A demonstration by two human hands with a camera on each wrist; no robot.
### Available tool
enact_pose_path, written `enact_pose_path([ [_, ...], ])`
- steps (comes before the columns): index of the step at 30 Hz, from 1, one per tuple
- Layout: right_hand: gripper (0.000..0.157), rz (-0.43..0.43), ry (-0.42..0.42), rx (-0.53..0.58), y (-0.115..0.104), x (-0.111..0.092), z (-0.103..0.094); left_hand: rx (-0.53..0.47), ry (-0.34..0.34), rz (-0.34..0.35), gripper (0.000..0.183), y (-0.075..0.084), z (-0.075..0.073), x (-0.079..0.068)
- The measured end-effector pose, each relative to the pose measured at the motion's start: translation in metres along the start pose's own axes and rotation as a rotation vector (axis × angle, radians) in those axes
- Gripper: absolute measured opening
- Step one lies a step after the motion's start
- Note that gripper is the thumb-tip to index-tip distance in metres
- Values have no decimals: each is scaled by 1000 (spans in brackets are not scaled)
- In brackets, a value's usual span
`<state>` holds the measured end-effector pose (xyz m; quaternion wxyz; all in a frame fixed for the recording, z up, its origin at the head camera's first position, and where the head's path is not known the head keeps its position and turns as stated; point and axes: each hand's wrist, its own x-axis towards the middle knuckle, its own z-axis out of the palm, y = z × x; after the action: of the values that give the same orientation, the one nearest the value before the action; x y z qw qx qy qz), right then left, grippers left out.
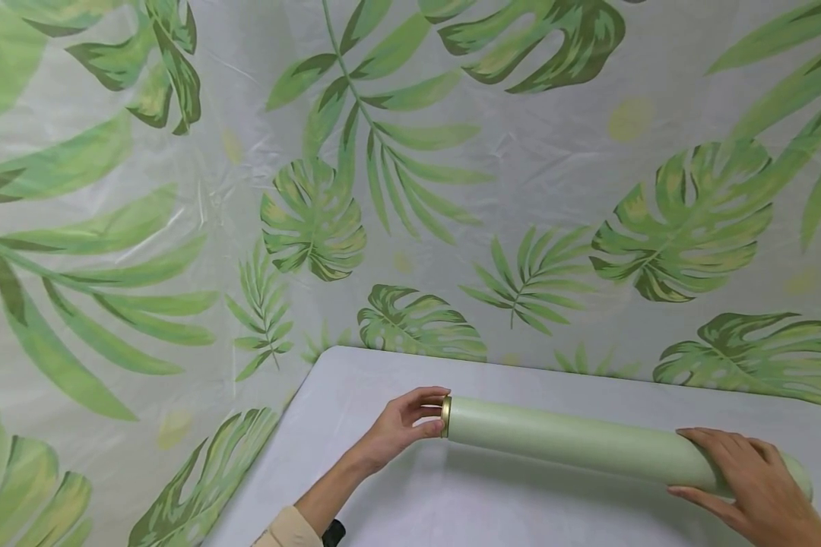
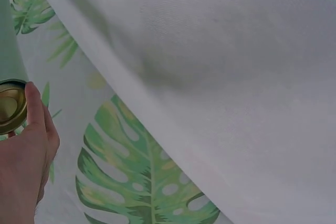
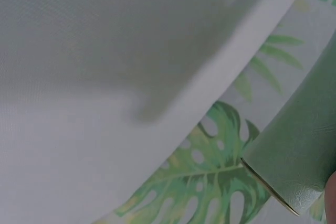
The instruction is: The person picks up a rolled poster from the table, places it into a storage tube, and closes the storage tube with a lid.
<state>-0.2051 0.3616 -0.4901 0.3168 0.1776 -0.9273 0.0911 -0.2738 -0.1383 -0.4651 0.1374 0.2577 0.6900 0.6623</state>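
A long pale green tube (image 1: 575,442) with a gold metal end cap (image 1: 446,416) is held lengthwise above the white table, its right end nearer to me in the head view. My left hand (image 1: 395,427) pinches the cap's rim, thumb below and fingers above. In the left wrist view the round, stepped face of the gold cap (image 2: 9,104) shows beside the thumb. Near the other end, my right hand (image 1: 759,479) grips the tube from above with the thumb on the near side. The right wrist view shows that tube end (image 3: 294,150) with a thin gold edge.
The white table (image 1: 383,501) spreads under the tube, its far edge rounded at the left corner. Behind and left of it hangs a pale sheet (image 1: 410,266) printed with green leaves. A small black object (image 1: 333,533) sits by my left sleeve (image 1: 289,529).
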Motion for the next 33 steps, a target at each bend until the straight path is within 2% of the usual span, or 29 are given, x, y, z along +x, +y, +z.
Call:
enact_pose_path([
  [10, 91, -23, 20, 12, 0, 1, 0, -5, -8, 16, 57, -3, 0, 1],
  [21, 90, -50, 20, 25, -2, 5, -1, 20, 47, 32, 58, -10, -2, 2],
  [27, 89, -50, 4, 18, -2, 6, 1, -4, 85, 30, 60, -13, 1, 1],
  [33, 90, -71, 26, 21, -1, 7, 3, -38, 111, 16, 59, -12, 5, 0],
])
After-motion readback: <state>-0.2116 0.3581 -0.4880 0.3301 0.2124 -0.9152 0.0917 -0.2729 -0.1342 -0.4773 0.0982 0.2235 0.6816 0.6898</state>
